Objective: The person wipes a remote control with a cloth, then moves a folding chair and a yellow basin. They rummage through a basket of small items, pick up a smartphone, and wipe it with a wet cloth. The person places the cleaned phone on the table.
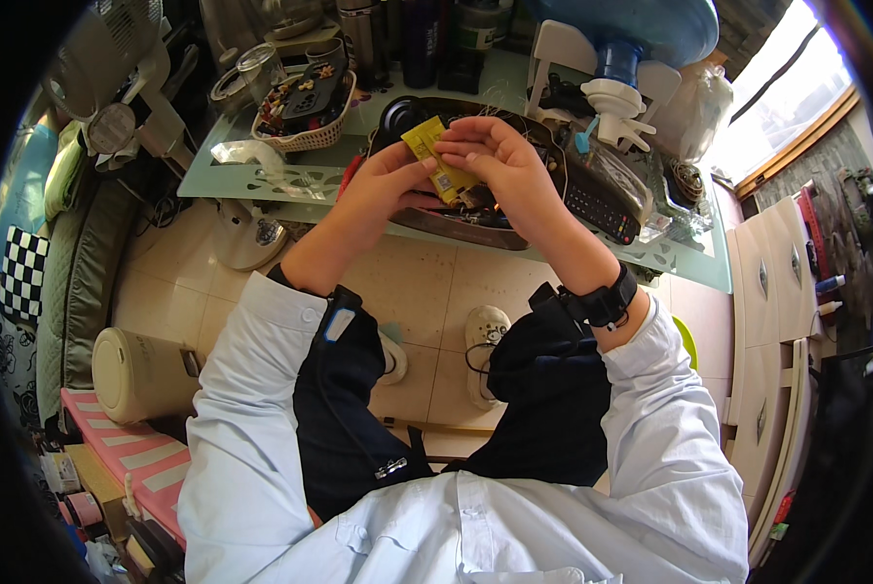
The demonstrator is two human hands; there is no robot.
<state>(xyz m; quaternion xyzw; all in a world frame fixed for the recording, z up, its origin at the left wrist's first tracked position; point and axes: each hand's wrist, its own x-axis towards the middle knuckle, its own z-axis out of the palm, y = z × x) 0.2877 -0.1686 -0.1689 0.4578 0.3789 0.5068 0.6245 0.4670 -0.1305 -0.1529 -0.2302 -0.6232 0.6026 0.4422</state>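
A flat yellow packet [443, 174] with printed writing and a code on it is held between my two hands. My left hand [386, 184] pinches its left side, the thumb lying across the front. On the other side my right hand [500, 155] has its curled fingers and thumb on the packet's upper right part, hiding some of it. Both hands are above a dark oval box [473, 237] packed with wires and small items. Much of the box's contents is covered by the hands and packet.
The box stands on a frosted glass table [261, 186]. A wicker-like basket [305, 139] of small things is to its left. On the right lie a black remote control [598, 212] and a water bottle [619, 62] upside down on a stand, with a white tap [615, 109].
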